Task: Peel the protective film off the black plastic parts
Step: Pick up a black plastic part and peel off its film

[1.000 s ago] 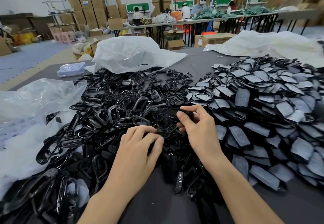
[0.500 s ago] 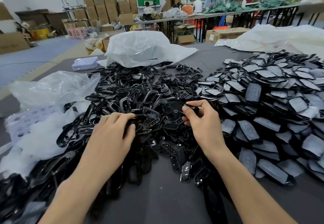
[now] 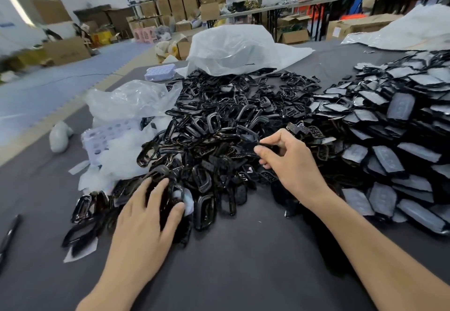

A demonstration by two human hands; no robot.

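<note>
A dark grey table fills the near part of the room, and most of it is buried. In the middle lies a wide heap of glossy black plastic parts, mostly open loop-shaped frames tangled over one another. To the right sits a second heap of flat parts still under film, their greyish faces overlapping like tiles. Behind the middle heap a big white plastic bag lies slumped, with some of the parts spilling from under its edge; a clear crumpled bag rests at the left of the heap, beside a pale lilac perforated tray. A smaller tray of the same kind sits further back.

The person's left hand lies palm down on the near left edge of the middle heap, fingers spread over several frames, its grip loose and closed on nothing that I can make out. The right hand is raised above the heap, thumb and forefinger pinched tight on one small black part, which juts out to the left of the fingertips; whether film is on it I cannot tell
</note>
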